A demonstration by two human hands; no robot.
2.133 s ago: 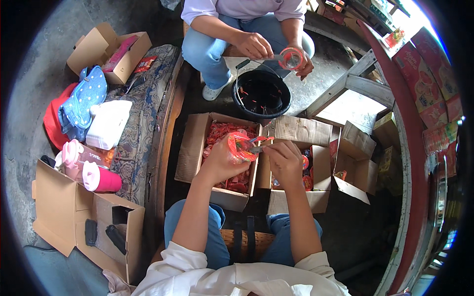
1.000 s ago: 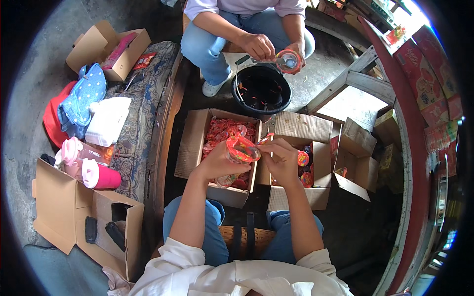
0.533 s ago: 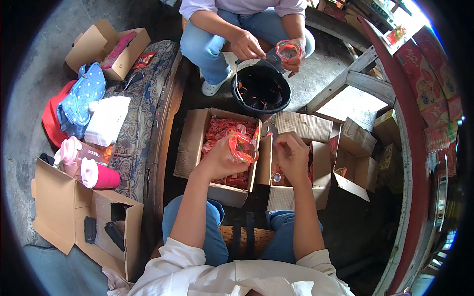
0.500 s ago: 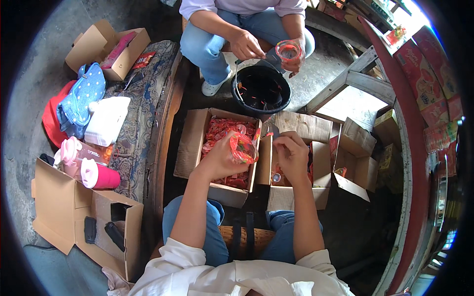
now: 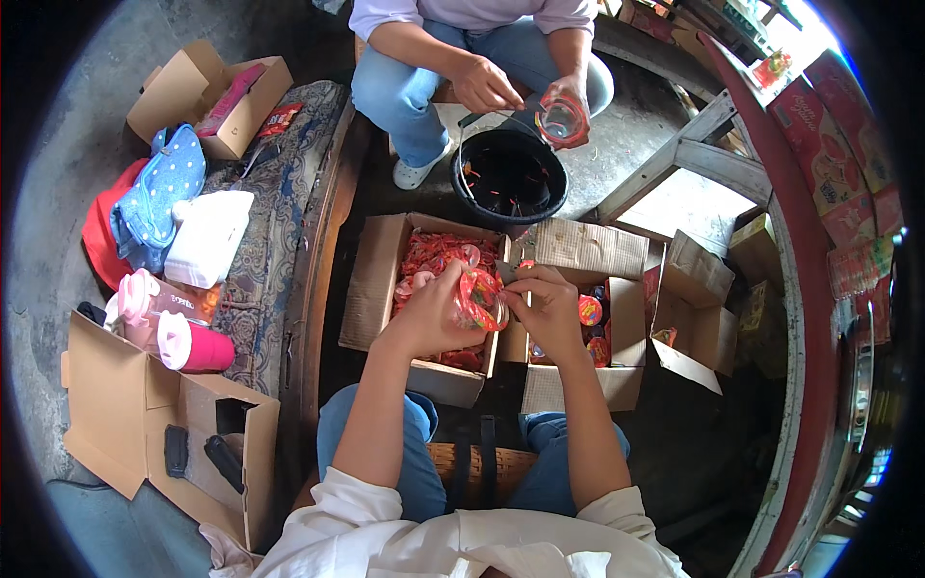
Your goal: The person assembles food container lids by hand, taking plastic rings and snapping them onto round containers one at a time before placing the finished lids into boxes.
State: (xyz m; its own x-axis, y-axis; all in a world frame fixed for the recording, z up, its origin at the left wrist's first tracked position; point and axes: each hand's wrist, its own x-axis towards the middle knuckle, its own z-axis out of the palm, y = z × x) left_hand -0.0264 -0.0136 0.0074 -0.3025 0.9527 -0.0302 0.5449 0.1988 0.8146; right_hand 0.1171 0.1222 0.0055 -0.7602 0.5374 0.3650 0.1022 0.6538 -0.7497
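Note:
My left hand (image 5: pixel 431 316) is closed around a clear plastic cup (image 5: pixel 501 313) with red printed film (image 5: pixel 474 301) about its rim. My right hand (image 5: pixel 547 310) is up against the cup's right side, its fingers pinched. A small grey blade (image 5: pixel 507 274) sticks out to the left from those fingers. Below my left hand, an open carton (image 5: pixel 366 294) is heaped with red film scraps (image 5: pixel 434 252). Under my right hand, a second carton (image 5: pixel 628 323) holds several cups with colourful red lids (image 5: pixel 590 310).
Opposite me, a seated person holds a clear cup (image 5: pixel 559 121) over a black bucket (image 5: pixel 509 217). At right stand another open carton (image 5: pixel 696 332) and a red-and-white wooden frame (image 5: pixel 718 164). Left, a patterned bench (image 5: pixel 265 260) carries bags and a pink tumbler (image 5: pixel 207 347).
My right hand has moved left to the cup, and the red film looks more crumpled. The lidded cups in the middle carton show more. The other person has tilted their cup.

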